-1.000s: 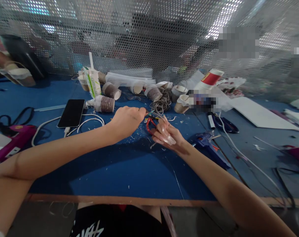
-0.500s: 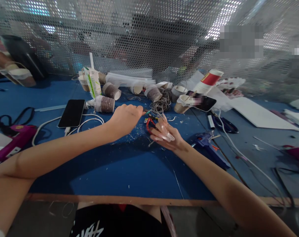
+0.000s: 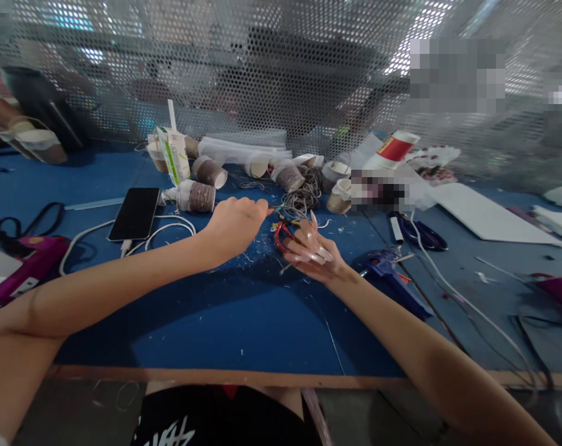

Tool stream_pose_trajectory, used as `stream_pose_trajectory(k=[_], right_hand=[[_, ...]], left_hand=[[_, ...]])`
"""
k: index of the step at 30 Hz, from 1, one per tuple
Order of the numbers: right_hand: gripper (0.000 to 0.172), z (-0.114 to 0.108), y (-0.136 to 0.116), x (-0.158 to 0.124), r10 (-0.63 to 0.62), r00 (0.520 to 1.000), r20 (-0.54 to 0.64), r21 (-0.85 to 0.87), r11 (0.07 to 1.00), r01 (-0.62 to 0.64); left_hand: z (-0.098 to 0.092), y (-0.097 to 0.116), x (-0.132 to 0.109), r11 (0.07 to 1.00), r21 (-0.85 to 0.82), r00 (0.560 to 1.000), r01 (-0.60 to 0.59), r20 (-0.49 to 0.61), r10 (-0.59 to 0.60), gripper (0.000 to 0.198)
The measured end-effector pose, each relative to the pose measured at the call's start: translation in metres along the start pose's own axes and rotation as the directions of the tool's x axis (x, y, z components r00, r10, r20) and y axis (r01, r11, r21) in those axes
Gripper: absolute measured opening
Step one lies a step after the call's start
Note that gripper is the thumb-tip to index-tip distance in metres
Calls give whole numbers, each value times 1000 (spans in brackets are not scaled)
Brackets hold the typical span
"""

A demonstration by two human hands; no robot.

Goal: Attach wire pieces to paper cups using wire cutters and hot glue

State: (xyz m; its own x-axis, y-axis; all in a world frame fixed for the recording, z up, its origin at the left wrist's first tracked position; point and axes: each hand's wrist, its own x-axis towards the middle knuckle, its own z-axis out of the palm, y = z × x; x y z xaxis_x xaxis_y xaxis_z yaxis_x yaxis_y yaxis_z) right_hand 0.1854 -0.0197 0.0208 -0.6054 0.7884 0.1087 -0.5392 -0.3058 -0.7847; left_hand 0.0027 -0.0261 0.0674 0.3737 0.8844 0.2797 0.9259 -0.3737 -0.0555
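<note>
My left hand is closed in a pinch, its fingertips on a thin wire with a greenish bit by it. My right hand is palm up and partly blurred, its fingers curled at the red-handled pliers. The pliers' dark jaws point up toward my left fingertips, close to the wire. Just behind both hands lies a tangled heap of grey cord. A cord-wrapped paper cup lies on its side beyond my left wrist.
On the blue table a black phone lies left with a white cable. A blue glue gun and scissors lie right. Several cups stand before the perforated metal screen. Another person's hand shows far left.
My right fingers have shifted slightly around the pliers, with one finger lifted a bit more. My left hand has stayed in nearly the same spot.
</note>
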Motion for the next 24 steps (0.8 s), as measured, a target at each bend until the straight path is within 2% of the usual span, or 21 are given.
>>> stream_pose_trajectory(k=[3,7,10,15,21,24], right_hand=[[36,-1,-3,0,-19,999,-49,85,996,23],[33,-1,-4,0,-18,999,-35,134,991,23],[34,-1,-3,1,-3,998,-59,111,994,9],[33,-2,-3,0,20,985,-170,57,998,-11],[30,-3,-6,0,20,999,-39,171,985,-13],[32,-6,-6,0,46,999,1,212,976,-45]], left_hand=[[-1,-1,1,1000,11,999,-14,-36,14,35],[0,-3,1,1000,13,998,-1,-62,2,34],[0,-4,0,1000,7,999,10,-43,-9,33],[1,-1,0,1000,14,1000,11,-2,-11,36],[-1,-2,1,999,36,1000,0,-17,0,34],[-2,-1,2,999,-1,999,-49,-15,49,33]])
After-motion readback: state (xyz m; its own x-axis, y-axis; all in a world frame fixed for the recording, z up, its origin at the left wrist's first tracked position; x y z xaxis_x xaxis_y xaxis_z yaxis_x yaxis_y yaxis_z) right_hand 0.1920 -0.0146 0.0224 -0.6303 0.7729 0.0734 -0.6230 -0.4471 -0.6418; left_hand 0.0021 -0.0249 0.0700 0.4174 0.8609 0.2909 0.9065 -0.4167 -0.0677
